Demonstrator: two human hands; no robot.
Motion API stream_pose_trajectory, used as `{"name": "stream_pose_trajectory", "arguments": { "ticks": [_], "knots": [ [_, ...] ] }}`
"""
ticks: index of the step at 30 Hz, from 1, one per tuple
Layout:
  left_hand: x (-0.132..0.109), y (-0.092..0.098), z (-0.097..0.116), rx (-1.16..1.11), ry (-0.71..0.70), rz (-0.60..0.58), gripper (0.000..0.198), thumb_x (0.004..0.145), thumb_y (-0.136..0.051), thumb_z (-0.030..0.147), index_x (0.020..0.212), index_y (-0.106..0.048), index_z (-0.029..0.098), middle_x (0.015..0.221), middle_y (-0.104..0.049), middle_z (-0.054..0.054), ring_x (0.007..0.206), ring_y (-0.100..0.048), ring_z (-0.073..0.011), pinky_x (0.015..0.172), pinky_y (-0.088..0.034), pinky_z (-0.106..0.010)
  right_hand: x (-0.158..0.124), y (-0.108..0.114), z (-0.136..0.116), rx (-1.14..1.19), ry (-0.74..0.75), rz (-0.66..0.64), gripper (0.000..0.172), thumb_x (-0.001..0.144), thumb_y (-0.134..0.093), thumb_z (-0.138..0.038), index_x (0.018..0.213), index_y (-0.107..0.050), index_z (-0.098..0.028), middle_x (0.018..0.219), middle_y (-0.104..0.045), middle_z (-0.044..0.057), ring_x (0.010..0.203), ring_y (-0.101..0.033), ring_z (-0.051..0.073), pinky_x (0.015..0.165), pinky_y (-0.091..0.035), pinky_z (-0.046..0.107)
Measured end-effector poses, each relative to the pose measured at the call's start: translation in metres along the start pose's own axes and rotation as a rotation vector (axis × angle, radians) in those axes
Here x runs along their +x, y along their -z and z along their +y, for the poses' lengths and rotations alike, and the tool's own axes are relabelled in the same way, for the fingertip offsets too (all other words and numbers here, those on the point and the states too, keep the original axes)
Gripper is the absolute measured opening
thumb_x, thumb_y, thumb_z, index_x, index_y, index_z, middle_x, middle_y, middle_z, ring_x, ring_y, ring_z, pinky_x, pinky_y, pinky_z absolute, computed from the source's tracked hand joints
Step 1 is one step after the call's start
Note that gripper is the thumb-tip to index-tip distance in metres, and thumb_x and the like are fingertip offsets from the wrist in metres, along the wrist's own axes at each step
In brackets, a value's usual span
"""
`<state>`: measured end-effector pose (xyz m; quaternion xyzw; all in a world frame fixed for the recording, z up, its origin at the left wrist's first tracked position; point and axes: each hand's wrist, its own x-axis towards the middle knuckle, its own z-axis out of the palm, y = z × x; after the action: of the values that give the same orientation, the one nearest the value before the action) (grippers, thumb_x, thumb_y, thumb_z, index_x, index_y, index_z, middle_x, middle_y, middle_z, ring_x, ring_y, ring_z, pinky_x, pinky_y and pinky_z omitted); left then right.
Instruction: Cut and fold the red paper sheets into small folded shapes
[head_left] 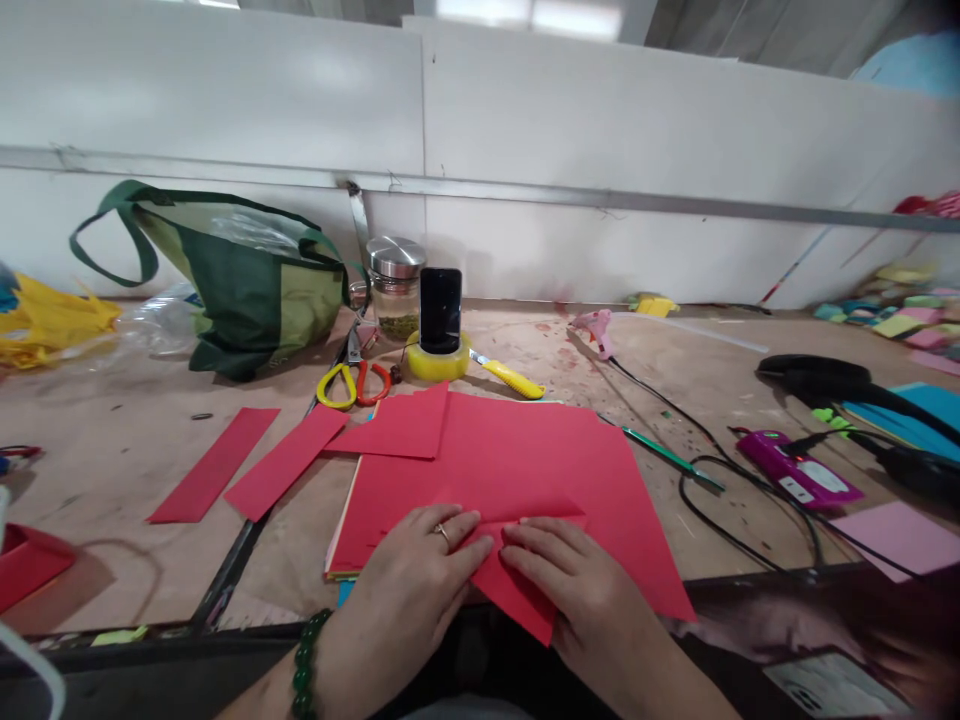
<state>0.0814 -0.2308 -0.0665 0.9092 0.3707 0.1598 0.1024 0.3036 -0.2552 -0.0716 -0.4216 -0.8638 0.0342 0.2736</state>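
Note:
A small folded piece of red paper (517, 588) lies at the near edge of a stack of large red sheets (517, 450), one corner sticking out over the table edge. My left hand (420, 560), with a ring and a green bead bracelet (304, 660), presses its fingertips on the left side of the folded piece. On the right side, my right hand (574, 580) grips it, its fingers bent on top and the thumb hidden. Both hands almost meet at the fold. A smaller red piece (409, 430) rests on the stack's far left corner.
Left of the stack are two red strips (217, 465) (289, 460). Behind it are scissors (352, 385), a yellow cutter (506, 378) and a phone (440, 310) on a tape roll (435, 362). A glue gun (596, 332) trails its cord toward a purple power strip (799, 470). A green bag (255, 290) stands back left.

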Motion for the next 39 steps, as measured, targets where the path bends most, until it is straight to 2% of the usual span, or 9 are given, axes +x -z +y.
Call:
{"name": "stream_pose_trajectory", "arguments": {
  "ticks": [10,17,20,23,26,30,32,34,39],
  "knots": [
    [0.010,0.003,0.013,0.140,-0.091,0.053,0.027,0.084,-0.051,0.007,0.106,-0.063,0.017,0.088,-0.068,-0.007,0.078,-0.061,-0.0236,0.070,-0.053,-0.039,-0.005,0.011,0.012,-0.091,0.015,0.091,0.047,0.067,-0.041,0.004,0.096,-0.068,-0.021,0.105,-0.073,0.007,0.101,-0.066,0.022,0.084,-0.056,0.040],
    [0.008,-0.006,0.005,-0.030,0.083,0.127,0.034,0.087,-0.043,0.008,0.116,-0.056,0.020,0.089,-0.068,-0.005,0.078,-0.063,-0.0205,0.070,-0.052,-0.033,0.003,0.014,0.009,-0.073,-0.027,0.063,0.036,0.083,-0.052,-0.009,0.116,-0.060,-0.020,0.090,-0.073,0.006,0.078,-0.067,0.020,0.070,-0.056,0.033],
    [0.012,-0.007,-0.003,-0.017,0.234,0.173,0.048,0.089,-0.046,0.014,0.137,-0.039,0.019,0.093,-0.067,-0.007,0.081,-0.064,-0.0214,0.072,-0.053,-0.033,0.008,0.011,0.027,-0.147,-0.285,0.071,0.065,0.081,-0.066,-0.029,0.140,-0.040,-0.019,0.094,-0.071,0.008,0.077,-0.068,0.023,0.064,-0.057,0.035],
    [0.016,-0.008,-0.008,0.123,0.324,0.154,0.063,0.090,-0.049,0.018,0.147,-0.022,0.021,0.103,-0.065,-0.010,0.089,-0.064,-0.0245,0.071,-0.053,-0.034,0.012,0.004,0.045,-0.188,-0.403,0.046,0.081,0.077,-0.071,-0.041,0.144,-0.033,-0.015,0.099,-0.069,0.011,0.083,-0.068,0.026,0.066,-0.057,0.038],
    [0.013,-0.011,-0.009,0.191,0.313,0.186,0.062,0.091,-0.047,0.018,0.148,-0.021,0.024,0.126,-0.056,-0.014,0.104,-0.061,-0.0257,0.077,-0.052,-0.034,0.013,0.000,0.044,-0.261,-0.391,0.095,0.076,0.080,-0.068,-0.040,0.143,-0.036,-0.013,0.108,-0.066,0.016,0.095,-0.064,0.031,0.075,-0.056,0.044],
    [0.001,-0.021,-0.010,0.373,0.156,0.334,0.059,0.091,-0.043,0.016,0.147,-0.027,0.026,0.143,-0.043,-0.018,0.123,-0.050,-0.0329,0.095,-0.043,-0.047,0.016,0.000,0.021,-0.374,-0.198,0.105,0.049,0.084,-0.058,-0.015,0.132,-0.052,-0.022,0.132,-0.055,0.015,0.116,-0.053,0.032,0.095,-0.048,0.049],
    [-0.002,-0.027,-0.015,0.421,0.042,0.414,0.061,0.089,-0.040,0.014,0.148,-0.027,0.026,0.139,-0.049,-0.015,0.118,-0.053,-0.0319,0.095,-0.040,-0.048,0.020,0.001,0.015,-0.367,-0.104,0.086,0.054,0.081,-0.055,-0.005,0.130,-0.055,-0.028,0.136,-0.054,0.010,0.120,-0.050,0.029,0.100,-0.043,0.049],
    [-0.002,-0.032,-0.024,0.409,0.102,0.463,0.064,0.091,-0.040,0.021,0.151,-0.018,0.017,0.129,-0.057,-0.019,0.107,-0.059,-0.0311,0.089,-0.043,-0.045,0.024,0.004,0.016,-0.270,-0.226,0.088,0.064,0.078,-0.057,-0.004,0.138,-0.047,-0.025,0.125,-0.062,0.010,0.112,-0.055,0.027,0.095,-0.046,0.045],
    [0.001,-0.030,-0.035,0.255,0.149,0.311,0.063,0.096,-0.038,0.024,0.151,-0.010,0.021,0.087,-0.069,-0.005,0.077,-0.065,-0.0219,0.070,-0.047,-0.034,0.028,0.018,0.030,0.084,-0.515,-0.015,0.060,0.080,-0.062,-0.012,0.136,-0.048,-0.025,0.098,-0.070,0.003,0.093,-0.063,0.020,0.084,-0.050,0.033]
  ]
}}
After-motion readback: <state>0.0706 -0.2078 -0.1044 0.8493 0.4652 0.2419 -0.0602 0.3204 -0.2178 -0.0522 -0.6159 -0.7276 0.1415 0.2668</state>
